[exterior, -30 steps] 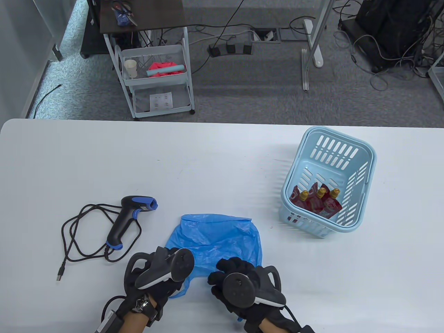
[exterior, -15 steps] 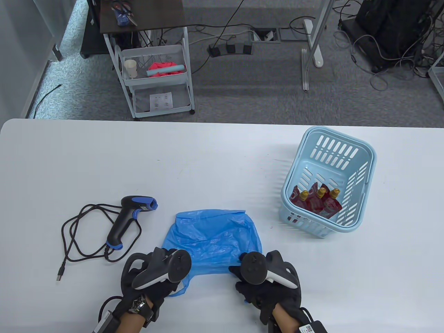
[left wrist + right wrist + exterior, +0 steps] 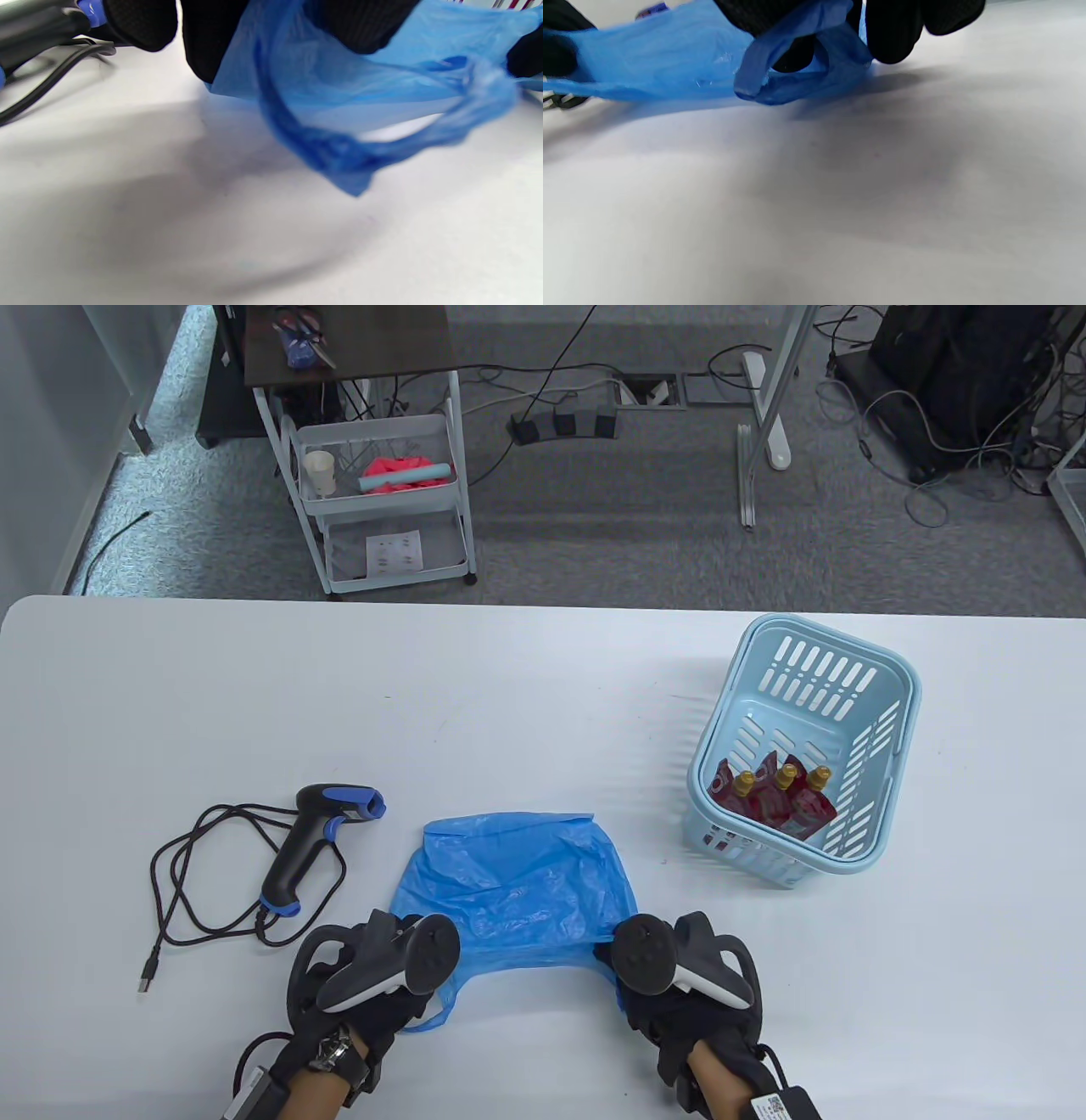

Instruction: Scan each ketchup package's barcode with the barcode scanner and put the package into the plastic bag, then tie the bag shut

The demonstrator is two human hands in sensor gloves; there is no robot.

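On the white table (image 3: 543,687), the scanner (image 3: 310,840) lies untouched left. Near the front edge, left hand (image 3: 373,976) and right hand (image 3: 679,984) pinch the blue bag (image 3: 517,891), probably opening it. Ketchup packs (image 3: 772,797) wait in the basket (image 3: 891,678).

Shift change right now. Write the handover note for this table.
Left hand: grips the blue bag at its near left corner.
Right hand: grips the bag's near right corner; bag stretched between both, low over the table.
Scanner: lying left of the bag, untouched.
Ketchup packages: all three in the basket, far right.
Done: nothing scanned or bagged.
Left: open bag, scan, bag each, tie.
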